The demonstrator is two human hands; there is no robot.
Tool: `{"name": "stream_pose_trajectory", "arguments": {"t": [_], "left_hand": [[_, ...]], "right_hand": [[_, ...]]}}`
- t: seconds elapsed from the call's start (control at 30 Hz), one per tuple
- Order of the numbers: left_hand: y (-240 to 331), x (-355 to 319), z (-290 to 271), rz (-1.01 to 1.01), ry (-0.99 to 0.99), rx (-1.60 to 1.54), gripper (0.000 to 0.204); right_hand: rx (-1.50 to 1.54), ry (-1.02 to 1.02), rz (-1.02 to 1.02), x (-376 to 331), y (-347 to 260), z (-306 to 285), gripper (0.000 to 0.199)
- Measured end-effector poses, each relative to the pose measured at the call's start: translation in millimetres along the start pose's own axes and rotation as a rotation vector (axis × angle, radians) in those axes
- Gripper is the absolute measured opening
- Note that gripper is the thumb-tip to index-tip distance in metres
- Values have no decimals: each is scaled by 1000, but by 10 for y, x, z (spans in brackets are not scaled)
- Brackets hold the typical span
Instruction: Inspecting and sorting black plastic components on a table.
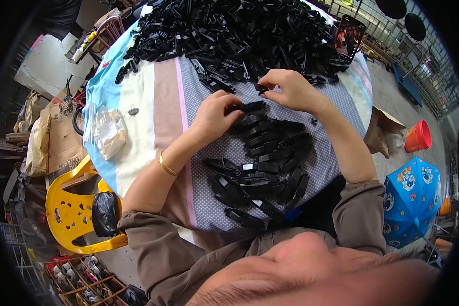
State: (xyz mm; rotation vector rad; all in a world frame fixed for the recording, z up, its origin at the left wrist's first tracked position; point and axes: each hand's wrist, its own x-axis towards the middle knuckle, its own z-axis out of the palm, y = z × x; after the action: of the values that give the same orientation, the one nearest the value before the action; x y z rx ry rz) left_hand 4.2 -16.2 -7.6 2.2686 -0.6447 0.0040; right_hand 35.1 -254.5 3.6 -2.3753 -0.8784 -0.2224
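My left hand is closed on one end of a long black plastic part, which lies level just above a row of similar parts. To its upper right, my right hand pinches a small black plastic piece between thumb and fingertips. The two pieces are apart. Several assembled-looking black parts lie in overlapping rows on the cloth between my forearms and my body. Beyond my hands a big heap of loose black plastic parts covers the far side of the table.
A striped and dotted cloth covers the round table. A clear plastic bag lies at left, and a phone stands upright at the far right. Around the table are a yellow chair, a blue umbrella and a red bucket.
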Motion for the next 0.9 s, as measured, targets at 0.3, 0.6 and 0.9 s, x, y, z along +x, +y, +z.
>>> {"name": "stream_pose_trajectory", "arguments": {"t": [0.3, 0.6, 0.9], "left_hand": [[-65, -3, 90, 156, 135, 164, 23], [-19, 22, 56, 47, 75, 47, 20], [-24, 69, 34, 211, -4, 91, 16]], "right_hand": [[-96, -66, -127, -34, -54, -19, 23], [-323, -151, -136, -60, -202, -75, 18], [67, -177, -155, -30, -98, 34, 21]]}}
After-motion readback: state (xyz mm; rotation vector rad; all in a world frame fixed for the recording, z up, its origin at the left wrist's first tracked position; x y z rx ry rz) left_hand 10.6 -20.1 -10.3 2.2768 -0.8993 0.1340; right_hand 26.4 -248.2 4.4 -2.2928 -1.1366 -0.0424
